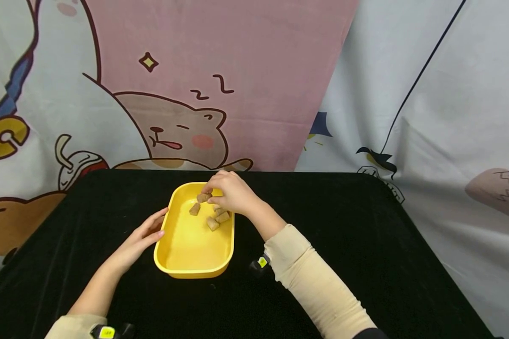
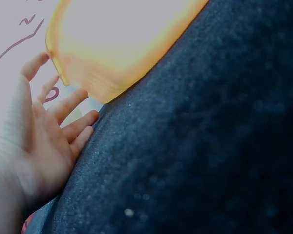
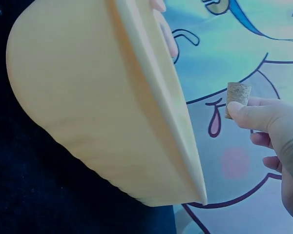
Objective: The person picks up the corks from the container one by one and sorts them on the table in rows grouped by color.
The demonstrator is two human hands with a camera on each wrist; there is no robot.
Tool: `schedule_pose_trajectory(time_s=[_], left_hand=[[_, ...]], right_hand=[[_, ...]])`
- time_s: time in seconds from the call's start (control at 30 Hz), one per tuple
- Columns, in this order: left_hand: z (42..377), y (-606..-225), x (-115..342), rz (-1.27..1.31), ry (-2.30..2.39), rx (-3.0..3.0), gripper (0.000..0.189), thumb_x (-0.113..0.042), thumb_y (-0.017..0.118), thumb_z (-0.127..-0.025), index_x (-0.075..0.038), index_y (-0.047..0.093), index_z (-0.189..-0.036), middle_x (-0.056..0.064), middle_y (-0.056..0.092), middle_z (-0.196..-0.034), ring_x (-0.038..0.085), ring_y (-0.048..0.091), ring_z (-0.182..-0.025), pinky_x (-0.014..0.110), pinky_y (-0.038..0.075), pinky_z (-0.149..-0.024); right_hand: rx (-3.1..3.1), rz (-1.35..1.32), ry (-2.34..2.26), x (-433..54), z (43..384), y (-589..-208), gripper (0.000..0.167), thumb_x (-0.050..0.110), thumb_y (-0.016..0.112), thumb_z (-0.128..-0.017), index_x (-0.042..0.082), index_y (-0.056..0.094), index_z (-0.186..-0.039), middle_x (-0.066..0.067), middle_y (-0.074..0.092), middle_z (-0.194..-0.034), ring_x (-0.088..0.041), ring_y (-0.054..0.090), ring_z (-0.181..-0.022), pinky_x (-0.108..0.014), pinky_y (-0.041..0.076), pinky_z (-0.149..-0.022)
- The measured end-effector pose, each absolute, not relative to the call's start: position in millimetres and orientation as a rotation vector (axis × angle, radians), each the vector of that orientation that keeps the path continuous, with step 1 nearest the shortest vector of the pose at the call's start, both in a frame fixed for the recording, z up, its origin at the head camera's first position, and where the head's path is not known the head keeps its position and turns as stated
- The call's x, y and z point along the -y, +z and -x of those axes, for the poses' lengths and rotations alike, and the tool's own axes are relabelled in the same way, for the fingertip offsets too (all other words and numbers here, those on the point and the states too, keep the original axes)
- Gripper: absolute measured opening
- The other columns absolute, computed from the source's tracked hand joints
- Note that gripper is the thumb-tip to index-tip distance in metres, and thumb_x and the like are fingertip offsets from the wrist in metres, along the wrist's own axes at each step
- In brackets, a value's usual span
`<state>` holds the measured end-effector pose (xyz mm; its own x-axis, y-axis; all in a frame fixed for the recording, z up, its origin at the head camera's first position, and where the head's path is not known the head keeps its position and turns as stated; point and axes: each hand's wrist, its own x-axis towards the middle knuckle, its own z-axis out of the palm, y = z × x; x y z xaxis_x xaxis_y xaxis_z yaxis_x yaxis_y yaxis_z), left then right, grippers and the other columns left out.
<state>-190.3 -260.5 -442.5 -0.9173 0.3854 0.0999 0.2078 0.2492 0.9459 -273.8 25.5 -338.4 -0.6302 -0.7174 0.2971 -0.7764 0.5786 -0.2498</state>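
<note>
A yellow plastic tray (image 1: 191,254) with raised sides lies on the black cloth. Several small tapered cork stoppers (image 1: 213,223) sit toward its far right part. Over the tray's far end, my right hand (image 1: 234,194) pinches one cork stopper (image 3: 238,93) between thumb and fingers; the right wrist view shows this cork above the rim. At the tray's left side my left hand (image 1: 137,242) touches the rim and outer wall. Its fingers (image 2: 68,105) are extended, spread and only slightly bent.
Black cloth (image 1: 343,226) covers the table on both sides of the tray. Behind the table's far edge hangs a cartoon-printed curtain (image 1: 258,56). Both wrists wear small dark devices with a yellow-green patch.
</note>
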Motion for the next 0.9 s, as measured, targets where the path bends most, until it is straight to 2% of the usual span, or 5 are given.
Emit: schedule_pose_trajectory(time_s=[0.13,0.3,0.53,0.63,0.9], left_hand=[[189.5,-442.6,260.6,-0.555,1.754,-2.350,0.056,-0.020,0.042,-0.102,-0.009,0.019,-0.152,0.025,0.026,-0.151,0.042,0.036,-0.129,0.028,0.040,-0.093],[189.6,-443.2,261.1,-0.547,1.748,-2.363,0.056,-0.021,0.042,-0.102,-0.009,0.019,-0.152,0.025,0.028,-0.150,0.041,0.038,-0.128,0.029,0.040,-0.092],[190.4,-444.9,261.4,-0.567,1.757,-2.356,0.055,-0.018,0.042,-0.103,-0.009,0.019,-0.152,0.025,0.028,-0.150,0.041,0.039,-0.127,0.023,0.041,-0.091],[190.3,-444.8,261.5,-0.565,1.750,-2.361,0.055,-0.019,0.042,-0.103,-0.009,0.019,-0.152,0.024,0.028,-0.151,0.040,0.039,-0.128,0.029,0.041,-0.093],[189.8,-444.0,261.3,-0.554,1.750,-2.365,0.055,-0.019,0.041,-0.103,-0.009,0.018,-0.152,0.025,0.027,-0.151,0.043,0.038,-0.128,0.060,0.034,-0.098]], right_hand=[[2.629,-1.214,0.594,-31.9,267.6,-335.5,0.019,0.022,0.076,-0.084,0.019,0.073,-0.102,0.010,0.067,-0.097,-0.009,0.050,-0.099,-0.028,0.036,-0.089],[2.591,-1.179,0.678,-41.4,260.3,-334.9,0.016,0.020,0.076,-0.083,0.018,0.074,-0.099,0.010,0.067,-0.094,-0.010,0.050,-0.098,-0.030,0.035,-0.094],[2.494,-1.144,0.764,-56.8,254.3,-338.6,0.016,0.017,0.078,-0.081,0.015,0.074,-0.096,0.009,0.065,-0.084,-0.010,0.051,-0.091,-0.030,0.038,-0.088],[2.458,-1.133,0.805,-63.7,252.7,-339.5,0.016,0.015,0.079,-0.080,0.014,0.074,-0.095,0.008,0.066,-0.085,-0.010,0.052,-0.091,-0.031,0.038,-0.086],[2.417,-1.049,0.856,-83.6,248.2,-344.6,0.018,0.013,0.080,-0.078,0.013,0.074,-0.095,0.007,0.065,-0.087,-0.011,0.052,-0.092,-0.034,0.039,-0.087]])
